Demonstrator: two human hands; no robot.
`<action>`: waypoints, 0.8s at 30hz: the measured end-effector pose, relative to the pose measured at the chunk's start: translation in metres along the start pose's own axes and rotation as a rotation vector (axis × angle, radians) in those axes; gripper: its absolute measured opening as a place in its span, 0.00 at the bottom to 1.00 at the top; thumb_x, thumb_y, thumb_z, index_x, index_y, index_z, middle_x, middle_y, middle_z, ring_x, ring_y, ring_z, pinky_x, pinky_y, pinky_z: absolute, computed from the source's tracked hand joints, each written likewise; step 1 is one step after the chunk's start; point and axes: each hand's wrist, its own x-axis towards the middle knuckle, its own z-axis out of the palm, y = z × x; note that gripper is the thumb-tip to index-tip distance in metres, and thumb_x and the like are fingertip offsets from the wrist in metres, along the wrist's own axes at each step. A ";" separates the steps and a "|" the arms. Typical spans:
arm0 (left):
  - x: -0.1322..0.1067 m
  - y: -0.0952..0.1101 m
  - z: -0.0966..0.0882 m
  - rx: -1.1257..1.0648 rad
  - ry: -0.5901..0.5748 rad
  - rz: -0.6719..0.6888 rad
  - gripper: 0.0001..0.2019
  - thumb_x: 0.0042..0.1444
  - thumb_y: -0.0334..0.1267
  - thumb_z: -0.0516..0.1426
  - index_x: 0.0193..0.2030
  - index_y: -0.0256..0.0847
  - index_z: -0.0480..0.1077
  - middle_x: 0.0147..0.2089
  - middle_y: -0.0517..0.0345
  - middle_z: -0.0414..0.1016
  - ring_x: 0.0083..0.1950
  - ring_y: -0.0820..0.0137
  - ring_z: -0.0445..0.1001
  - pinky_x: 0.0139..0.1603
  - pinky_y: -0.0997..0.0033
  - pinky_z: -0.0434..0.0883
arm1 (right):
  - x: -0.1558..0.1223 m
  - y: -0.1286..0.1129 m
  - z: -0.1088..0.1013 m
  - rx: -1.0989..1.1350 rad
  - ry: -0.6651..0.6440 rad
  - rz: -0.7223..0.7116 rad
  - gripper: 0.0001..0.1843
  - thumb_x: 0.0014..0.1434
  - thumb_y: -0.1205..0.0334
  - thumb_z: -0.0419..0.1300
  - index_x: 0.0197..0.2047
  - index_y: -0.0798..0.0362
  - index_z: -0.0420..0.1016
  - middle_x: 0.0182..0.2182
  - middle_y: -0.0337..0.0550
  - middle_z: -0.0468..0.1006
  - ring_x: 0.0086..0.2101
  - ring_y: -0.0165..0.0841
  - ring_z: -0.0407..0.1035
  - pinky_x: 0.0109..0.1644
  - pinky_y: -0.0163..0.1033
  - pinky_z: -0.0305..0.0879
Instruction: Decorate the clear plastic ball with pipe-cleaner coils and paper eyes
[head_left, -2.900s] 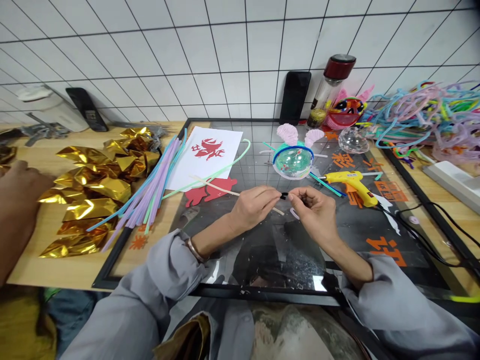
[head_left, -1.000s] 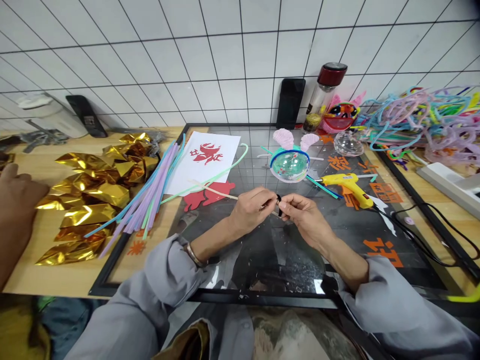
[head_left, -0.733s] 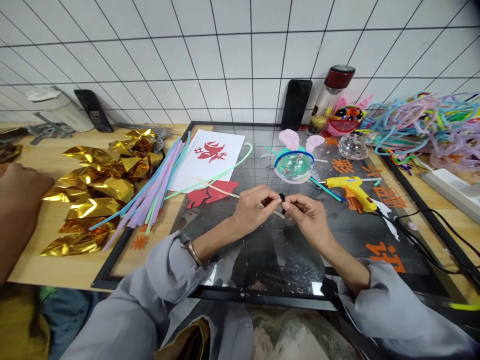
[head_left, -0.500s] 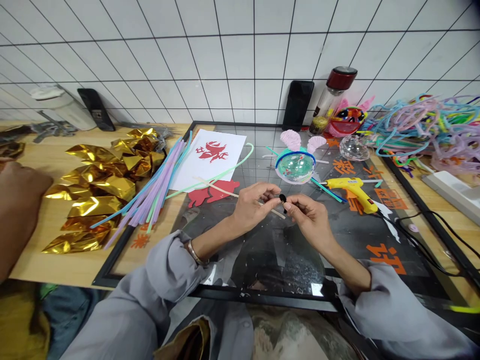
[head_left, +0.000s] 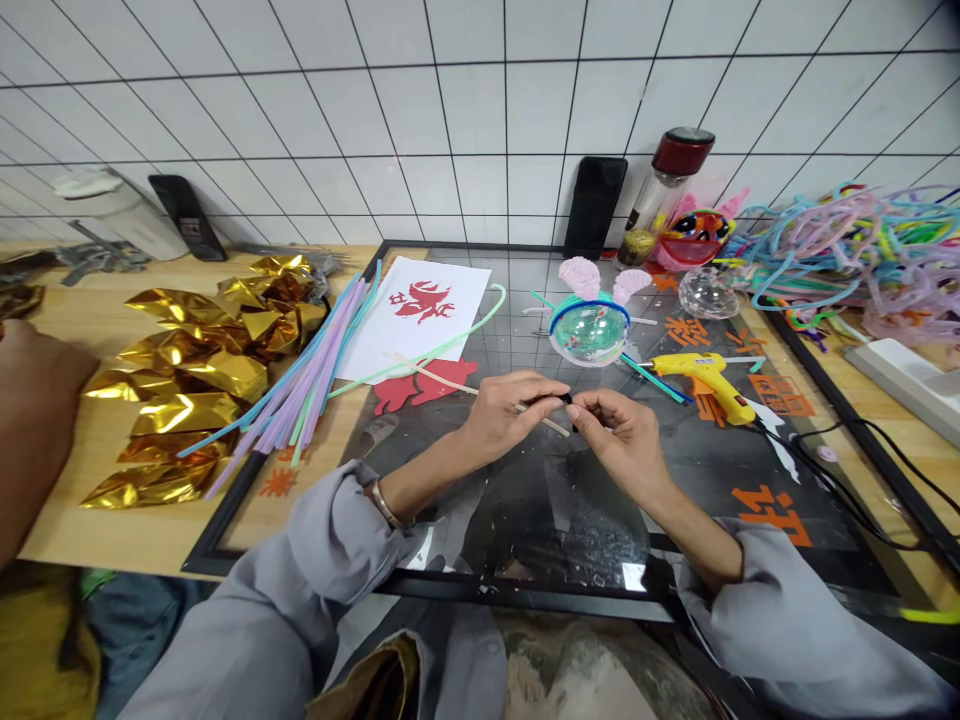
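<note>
My left hand (head_left: 506,410) and my right hand (head_left: 619,435) meet over the middle of a black-framed glass mat (head_left: 525,520). Both pinch a small black piece (head_left: 568,401) held between their fingertips; its exact kind is too small to tell. A thin beige stick (head_left: 450,380) lies on the mat under my left fingers. Just beyond the hands sits a clear ball ornament (head_left: 589,330) with a blue band and two pink ears. A yellow glue gun (head_left: 705,375) lies to the right of it.
Gold foil pieces (head_left: 191,380) and a bundle of pastel pipe cleaners (head_left: 300,380) lie at left. A white sheet with a red cutout (head_left: 424,310), a red-lidded jar (head_left: 664,190), a phone (head_left: 592,205) and tangled pipe cleaners (head_left: 855,250) are behind. Another person's hand (head_left: 34,400) rests far left.
My fingers have kept working the small black piece, and the hands have drawn slightly closer together. The other person's hand at far left has shifted a little.
</note>
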 end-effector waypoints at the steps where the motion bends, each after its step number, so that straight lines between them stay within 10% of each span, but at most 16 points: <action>1: 0.000 0.000 0.000 -0.014 0.004 -0.017 0.08 0.57 0.33 0.58 0.41 0.36 0.77 0.36 0.51 0.80 0.36 0.73 0.77 0.38 0.73 0.73 | 0.000 -0.001 0.000 -0.002 0.005 -0.008 0.08 0.56 0.58 0.60 0.29 0.53 0.73 0.24 0.37 0.71 0.26 0.28 0.62 0.30 0.34 0.56; 9: -0.001 0.002 0.002 -0.378 -0.059 -0.332 0.10 0.55 0.37 0.60 0.41 0.34 0.77 0.35 0.52 0.78 0.28 0.76 0.73 0.30 0.75 0.72 | 0.001 -0.003 -0.001 -0.033 0.007 -0.030 0.07 0.56 0.59 0.60 0.29 0.52 0.74 0.24 0.37 0.72 0.25 0.28 0.62 0.30 0.34 0.56; 24: 0.001 -0.002 0.005 -0.253 -0.117 -0.405 0.08 0.52 0.38 0.61 0.34 0.34 0.76 0.33 0.53 0.76 0.33 0.73 0.71 0.33 0.74 0.69 | 0.005 -0.004 -0.010 -0.439 -0.101 -0.245 0.13 0.64 0.63 0.50 0.37 0.53 0.75 0.29 0.43 0.72 0.31 0.33 0.65 0.35 0.37 0.57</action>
